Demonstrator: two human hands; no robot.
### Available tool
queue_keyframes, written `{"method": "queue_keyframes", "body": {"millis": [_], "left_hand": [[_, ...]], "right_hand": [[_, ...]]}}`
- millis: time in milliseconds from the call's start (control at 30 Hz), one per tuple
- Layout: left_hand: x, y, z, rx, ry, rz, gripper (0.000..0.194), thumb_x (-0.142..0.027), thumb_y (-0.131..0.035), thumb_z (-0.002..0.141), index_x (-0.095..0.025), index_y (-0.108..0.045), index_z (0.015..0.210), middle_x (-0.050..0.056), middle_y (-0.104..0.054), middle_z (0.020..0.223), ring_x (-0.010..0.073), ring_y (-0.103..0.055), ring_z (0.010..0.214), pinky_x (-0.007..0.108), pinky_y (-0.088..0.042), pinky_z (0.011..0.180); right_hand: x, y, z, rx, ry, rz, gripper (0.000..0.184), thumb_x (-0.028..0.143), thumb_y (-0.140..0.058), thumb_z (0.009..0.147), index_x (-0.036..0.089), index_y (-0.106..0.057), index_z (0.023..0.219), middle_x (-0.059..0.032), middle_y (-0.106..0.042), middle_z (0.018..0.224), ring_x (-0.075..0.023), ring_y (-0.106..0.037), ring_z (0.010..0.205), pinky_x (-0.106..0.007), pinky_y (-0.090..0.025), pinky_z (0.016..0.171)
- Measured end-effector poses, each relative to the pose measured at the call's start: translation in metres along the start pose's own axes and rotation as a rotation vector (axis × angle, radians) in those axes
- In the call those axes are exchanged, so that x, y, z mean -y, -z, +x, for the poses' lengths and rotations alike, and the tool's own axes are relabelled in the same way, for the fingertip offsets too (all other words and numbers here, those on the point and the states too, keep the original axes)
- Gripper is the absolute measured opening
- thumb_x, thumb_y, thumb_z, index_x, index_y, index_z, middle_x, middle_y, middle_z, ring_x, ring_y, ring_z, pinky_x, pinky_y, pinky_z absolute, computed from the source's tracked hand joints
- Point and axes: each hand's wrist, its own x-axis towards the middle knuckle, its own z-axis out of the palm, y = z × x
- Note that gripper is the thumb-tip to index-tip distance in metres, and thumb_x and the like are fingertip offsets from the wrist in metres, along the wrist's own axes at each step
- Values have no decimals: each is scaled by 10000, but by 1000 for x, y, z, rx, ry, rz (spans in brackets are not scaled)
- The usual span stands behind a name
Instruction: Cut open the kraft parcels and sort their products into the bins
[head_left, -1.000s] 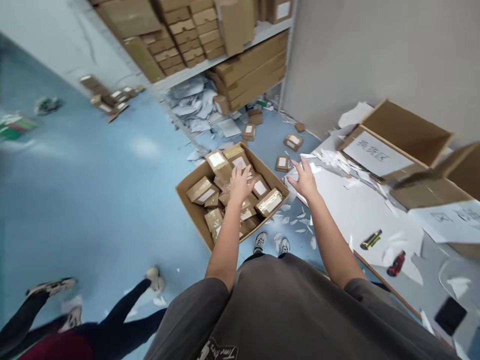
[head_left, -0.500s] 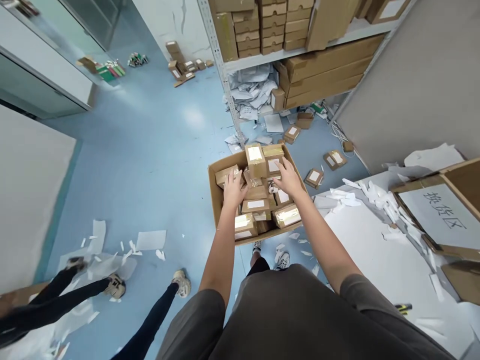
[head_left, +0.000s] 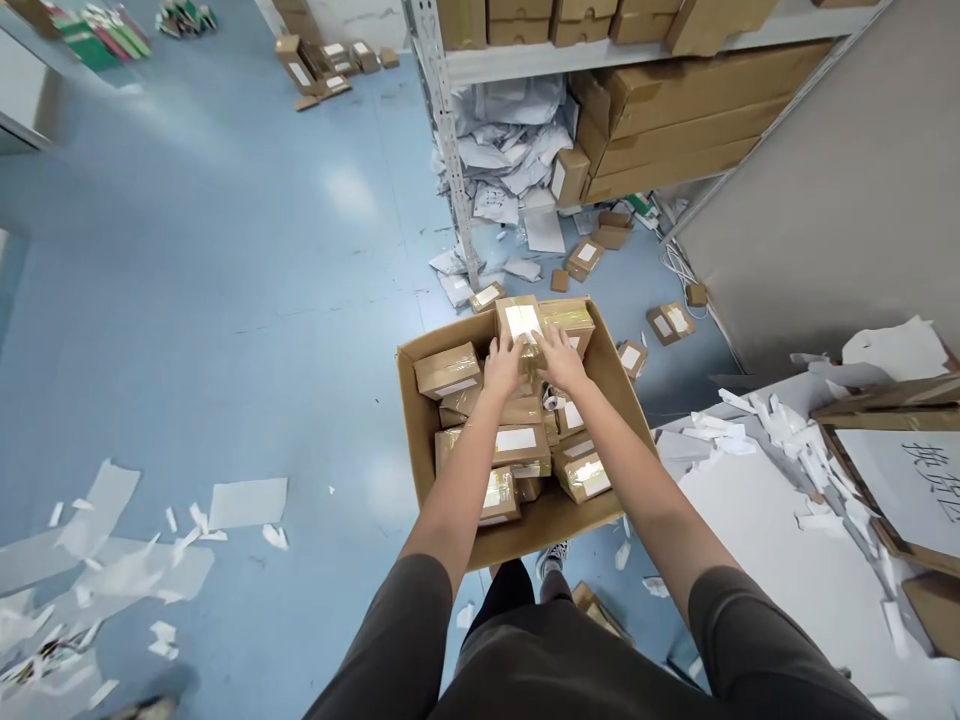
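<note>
Both arms reach forward and down from the dark grey short sleeves [head_left: 411, 615], the bare left forearm [head_left: 463, 480] and the bare right forearm [head_left: 637, 465] slanting inward so that they draw close at the wrists. The bare left hand [head_left: 504, 368] and the bare right hand [head_left: 561, 362] sit nearly level, just beside each other but apart, backs turned up toward the head. The fingers of each hand point forward and bend slightly; how firmly they close is unclear. The elbows stand wider than the hands, with the dark-clothed torso [head_left: 562, 660] between the upper arms.
</note>
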Motion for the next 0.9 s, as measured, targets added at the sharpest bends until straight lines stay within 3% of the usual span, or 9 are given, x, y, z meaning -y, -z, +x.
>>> {"method": "queue_keyframes", "body": {"millis": [167, 400, 500, 600, 667, 800, 900], "left_hand": [[5, -14, 20, 34, 13, -35, 1084, -304, -864, 824, -357, -238, 1707, 77, 8, 1818, 426, -386, 1539, 543, -436, 1207], [10, -2, 3, 71, 9, -72, 1066, -329, -822, 848, -355, -207, 1718, 70, 19, 1816, 407, -458, 1489, 512, -467, 1171], [13, 17, 3, 102, -31, -30, 933, -449, -789, 849, -333, -365, 1672, 87, -224, 1772, 416, -397, 1511, 525, -424, 1208], [18, 38, 24, 89, -31, -4, 697, -504, -626, 950, -285, -499, 1599, 111, -490, 1610, 383, -418, 1478, 520, -397, 1231], [25, 48, 46, 75, -9, 11, 705, -413, -590, 975, -266, -421, 1644, 125, -430, 1660, 378, -404, 1496, 523, -407, 1221], [42, 50, 81, 194, -54, 96, 989, -240, -747, 859, -337, -248, 1707, 87, -52, 1813, 424, -161, 1628, 584, -360, 1244], [51, 41, 79, 225, -54, 130, 1087, -217, -825, 805, -381, -238, 1705, 100, -42, 1810, 435, -222, 1609, 588, -388, 1224]], "right_hand": [[-9, -20, 8, 44, -37, -3, 1079, 200, -808, 827, 333, -220, 1721, -88, 56, 1813, -463, -264, 1588, -596, -496, 1131], [1, -28, 2, 20, -49, 53, 983, 202, -732, 855, 279, -257, 1712, -125, -14, 1810, -438, -476, 1468, -546, -573, 1039], [4, -29, -1, 14, -60, 71, 900, 214, -746, 827, 207, -376, 1647, -151, -40, 1805, -445, -473, 1469, -550, -571, 1045], [0, -31, -4, 21, -33, 107, 813, 200, -760, 782, 176, -480, 1545, -146, -41, 1807, -433, -464, 1482, -546, -570, 1052], [-8, -32, -5, 27, 3, 140, 766, 174, -752, 763, 180, -519, 1493, -131, -56, 1809, -410, -485, 1473, -535, -578, 1045], [-33, -24, 1, 22, 116, 156, 713, 97, -677, 779, 195, -567, 1477, -92, -182, 1796, -365, -370, 1566, -534, -513, 1138], [-44, -13, 9, 31, 71, 87, 742, 67, -657, 808, 270, -582, 1518, -45, -201, 1794, -388, -258, 1614, -624, -400, 1211]]}}
